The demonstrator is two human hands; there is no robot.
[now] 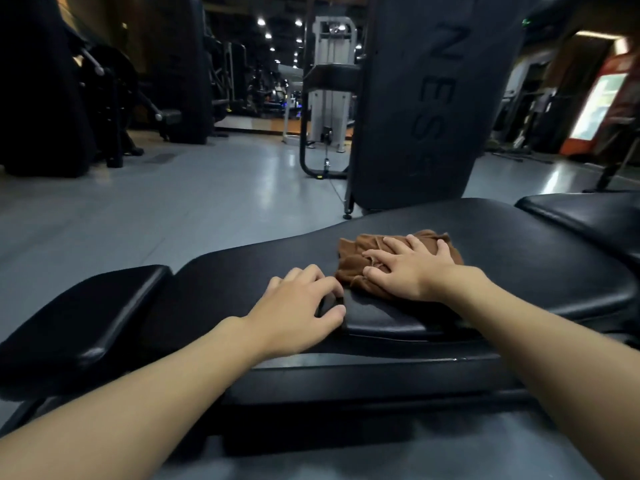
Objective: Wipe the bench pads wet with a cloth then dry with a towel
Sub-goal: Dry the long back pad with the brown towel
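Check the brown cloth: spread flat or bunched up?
Bunched up: the brown cloth lies creased and heaped under the flat right hand on the black bench pad.

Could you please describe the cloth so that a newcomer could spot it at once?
Find the long black bench pad across the foreground. On it lies a crumpled cloth, pressed under the right hand, beside the left hand. It is the only brown, soft thing among smooth black pads.
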